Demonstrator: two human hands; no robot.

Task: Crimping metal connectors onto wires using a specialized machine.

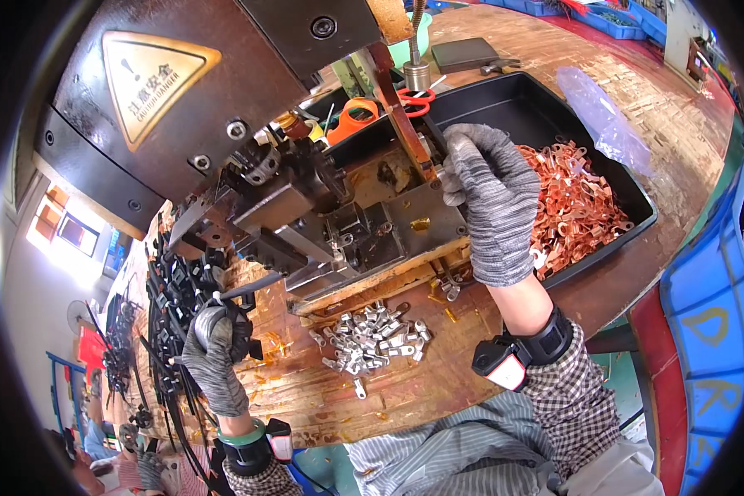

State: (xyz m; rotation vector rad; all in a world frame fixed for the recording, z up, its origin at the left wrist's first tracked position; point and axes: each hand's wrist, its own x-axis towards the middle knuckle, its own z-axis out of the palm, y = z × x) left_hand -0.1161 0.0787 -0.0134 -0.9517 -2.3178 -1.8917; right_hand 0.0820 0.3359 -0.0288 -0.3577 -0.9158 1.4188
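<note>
My left hand point(213, 347), in a grey striped glove, is closed around a black cable point(256, 286) whose free end points toward the press. Beside it hangs a bundle of black cables with connectors point(174, 289). My right hand point(498, 194), gloved alike, has its fingers curled together at the right side of the press, against its upright bar point(405, 120); whatever is between the fingertips is hidden. Between my hands, the dark metal press point(289, 202) has its tooling over a small block. In front lies a pile of silver cable lugs point(374, 337).
A black tray point(649, 217) at the right holds many copper-coloured lugs point(574, 207). Behind the press are an orange tape dispenser point(352, 117), red-handled scissors point(417, 101) and a plastic bag point(603, 120). A blue crate point(711, 314) stands beyond the table's right edge. Other people appear at lower left.
</note>
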